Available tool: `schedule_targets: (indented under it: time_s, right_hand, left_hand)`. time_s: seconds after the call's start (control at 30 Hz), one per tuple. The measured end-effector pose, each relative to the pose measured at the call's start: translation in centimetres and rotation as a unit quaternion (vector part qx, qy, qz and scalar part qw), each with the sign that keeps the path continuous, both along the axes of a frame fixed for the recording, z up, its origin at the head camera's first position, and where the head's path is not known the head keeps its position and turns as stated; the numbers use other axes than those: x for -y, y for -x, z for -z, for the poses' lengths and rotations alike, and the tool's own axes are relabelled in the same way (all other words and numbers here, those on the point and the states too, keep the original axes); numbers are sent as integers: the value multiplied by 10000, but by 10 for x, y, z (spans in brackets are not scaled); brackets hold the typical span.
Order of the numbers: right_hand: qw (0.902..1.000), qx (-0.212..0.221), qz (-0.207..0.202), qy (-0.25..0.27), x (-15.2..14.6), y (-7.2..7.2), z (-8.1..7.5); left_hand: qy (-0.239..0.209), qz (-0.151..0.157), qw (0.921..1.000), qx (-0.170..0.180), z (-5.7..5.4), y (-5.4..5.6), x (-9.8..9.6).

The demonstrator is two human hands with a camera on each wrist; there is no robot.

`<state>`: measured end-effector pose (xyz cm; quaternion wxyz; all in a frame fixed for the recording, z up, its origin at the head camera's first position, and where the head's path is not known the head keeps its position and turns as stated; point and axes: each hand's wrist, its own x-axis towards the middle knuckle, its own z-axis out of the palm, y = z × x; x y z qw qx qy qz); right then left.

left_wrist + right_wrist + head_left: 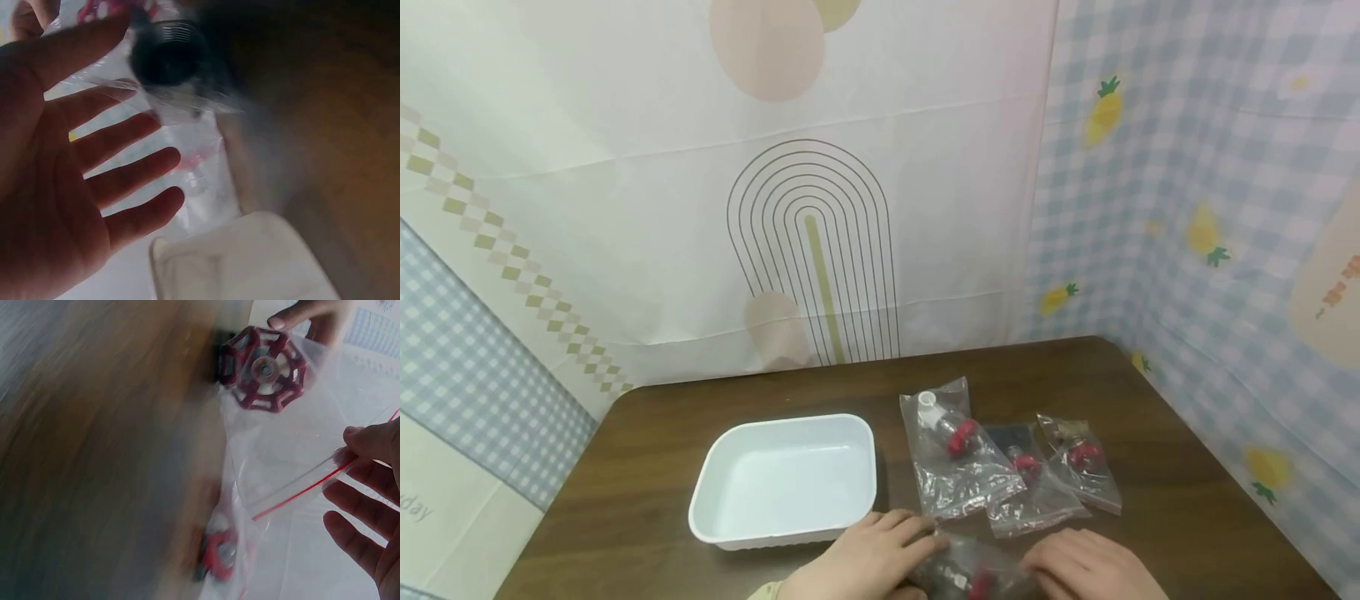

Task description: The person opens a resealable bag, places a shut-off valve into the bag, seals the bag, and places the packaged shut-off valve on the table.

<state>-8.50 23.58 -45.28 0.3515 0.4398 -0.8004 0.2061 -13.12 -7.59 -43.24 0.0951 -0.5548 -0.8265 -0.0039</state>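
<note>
At the table's near edge, a clear zip bag (958,554) contains a valve with a red handwheel (265,369). My left hand (865,557) pinches the bag by the valve between thumb and forefinger, its other fingers spread in the left wrist view. A dark threaded opening (169,62) of the valve faces that camera through the plastic. On the other side, my right hand (1093,562) pinches the bag's mouth by its red zip strip (300,497), thumb against fingertips. Part of the bag is cut off by the head view's lower border.
A white rectangular tray (790,492) stands left of centre on the brown wooden table (647,450). Right of it lie three more clear bags with red-wheeled parts: one with a white fitting (940,450), a middle one (1030,479) and a right one (1082,462). Patterned cloth (955,208) hangs behind.
</note>
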Motion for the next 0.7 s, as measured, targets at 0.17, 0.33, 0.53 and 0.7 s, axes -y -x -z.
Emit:
schedule_targets:
  time_s: [0.17,0.33,0.53,0.7]
  right_hand:
    - [9945,787,690,-56,-14,-1,2]
    - [9882,1219,912,-158,-19,2,2]
    - [9947,343,887,-398,-17,16,5]
    - [9965,349,198,-740,-16,19,10]
  left_hand:
    - [-87,-86,9999,2,9,0,-8]
    - [-183,-163,9996,-137,12,-4,-11]
    - [-145,-569,9974,-409,12,-8,-13]
    - [-112,-865,9960,-216,14,-11,-13]
